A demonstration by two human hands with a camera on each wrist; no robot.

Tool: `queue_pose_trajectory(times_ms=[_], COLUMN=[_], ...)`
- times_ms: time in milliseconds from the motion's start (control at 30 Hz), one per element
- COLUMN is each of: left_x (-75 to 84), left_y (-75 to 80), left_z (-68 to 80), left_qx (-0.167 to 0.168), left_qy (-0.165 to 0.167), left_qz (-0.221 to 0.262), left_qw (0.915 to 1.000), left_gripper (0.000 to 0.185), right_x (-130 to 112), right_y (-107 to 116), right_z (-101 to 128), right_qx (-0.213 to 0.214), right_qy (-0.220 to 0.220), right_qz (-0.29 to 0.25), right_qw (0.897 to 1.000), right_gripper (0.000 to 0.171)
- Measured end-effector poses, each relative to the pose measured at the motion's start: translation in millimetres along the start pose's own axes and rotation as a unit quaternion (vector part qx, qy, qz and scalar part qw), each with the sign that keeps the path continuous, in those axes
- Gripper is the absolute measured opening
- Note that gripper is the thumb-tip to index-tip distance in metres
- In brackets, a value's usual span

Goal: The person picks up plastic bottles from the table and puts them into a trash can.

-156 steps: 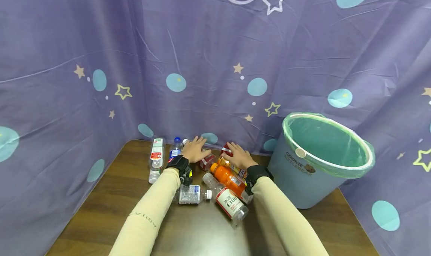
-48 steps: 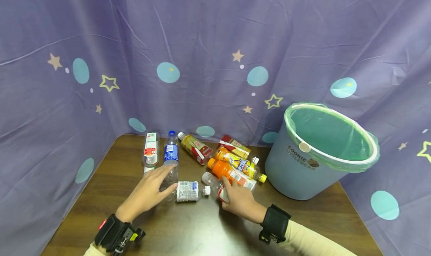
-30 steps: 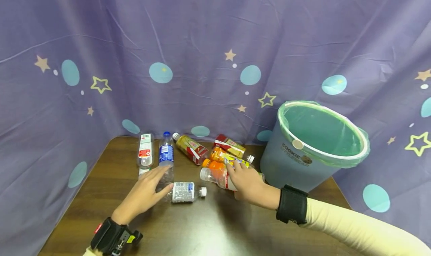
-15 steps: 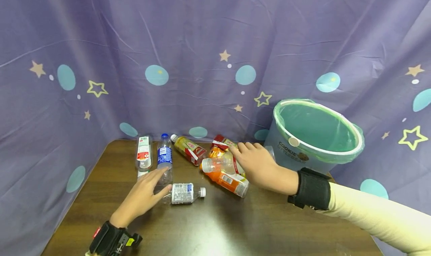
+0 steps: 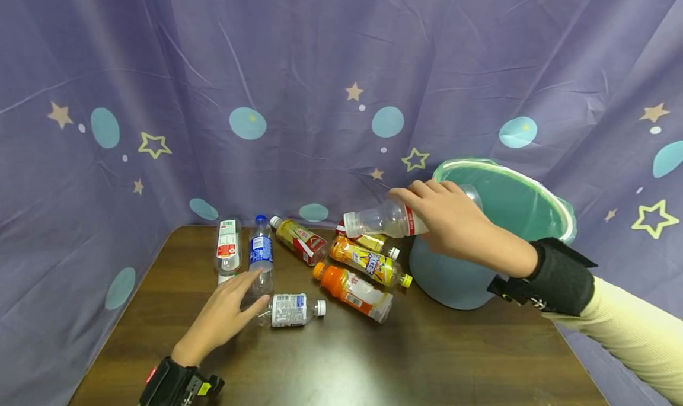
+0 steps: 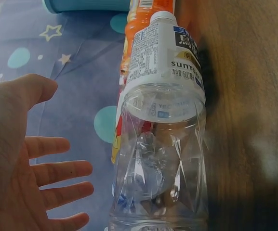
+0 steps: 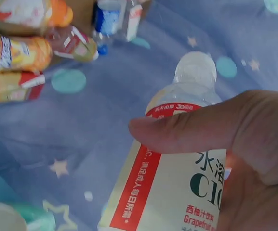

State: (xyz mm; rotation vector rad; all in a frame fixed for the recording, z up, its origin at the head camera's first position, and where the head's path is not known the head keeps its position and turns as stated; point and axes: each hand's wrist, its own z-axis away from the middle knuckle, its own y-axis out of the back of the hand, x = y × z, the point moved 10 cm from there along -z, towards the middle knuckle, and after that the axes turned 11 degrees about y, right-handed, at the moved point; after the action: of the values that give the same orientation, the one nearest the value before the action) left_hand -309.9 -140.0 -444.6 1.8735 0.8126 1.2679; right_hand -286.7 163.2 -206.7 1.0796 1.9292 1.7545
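Item: clear bottle with a red-and-white label (image 5: 386, 219), white cap, held on its side in the air just left of the bin's rim. Our right hand (image 5: 453, 222) grips its body, fingers and thumb (image 7: 191, 130) wrapped round the label; the capped end points away from the bin (image 5: 496, 240).

Item: bin, pale blue, lined with a green bag, standing on the brown table (image 5: 341, 364) at its right side, against the purple star-print curtain (image 5: 299, 68).

Item: our left hand (image 5: 224, 317), flat on the table well left of the bin, fingers (image 6: 57, 173) spread apart and straight, holding nothing. It lies just beside the base of a small clear bottle with a white label (image 5: 290, 309).

Item: loose bottles lying between that hand and the bin: an orange one (image 5: 352, 287), a yellow-labelled one (image 5: 368, 262), a red-labelled one (image 5: 299, 240). Farther from the bin, a blue-labelled bottle (image 5: 261, 253) and a clear red-labelled one (image 5: 226, 252).
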Motion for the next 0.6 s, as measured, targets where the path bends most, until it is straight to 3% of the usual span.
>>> queue_pose_trajectory(times_ms=[267,600], left_x=[-1.0,-3.4], left_y=[1.4,2.3], left_z=[1.5,4.0], left_qx=[0.008,0.010], left_qy=[0.000,0.004], left_qz=[0.000,-0.004], left_qw=[1.0000,0.9999], left_gripper=[0.063,0.061], right_x=[56.4,155.1], right_y=[34.5,40.1], right_z=[11.1,30.0], right_qx=[0.018,-0.049], right_qy=[-0.055,-0.143], right_qz=[-0.026,-0.069], right_qw=[0.998,0.986], right_gripper=[0.079,0.089])
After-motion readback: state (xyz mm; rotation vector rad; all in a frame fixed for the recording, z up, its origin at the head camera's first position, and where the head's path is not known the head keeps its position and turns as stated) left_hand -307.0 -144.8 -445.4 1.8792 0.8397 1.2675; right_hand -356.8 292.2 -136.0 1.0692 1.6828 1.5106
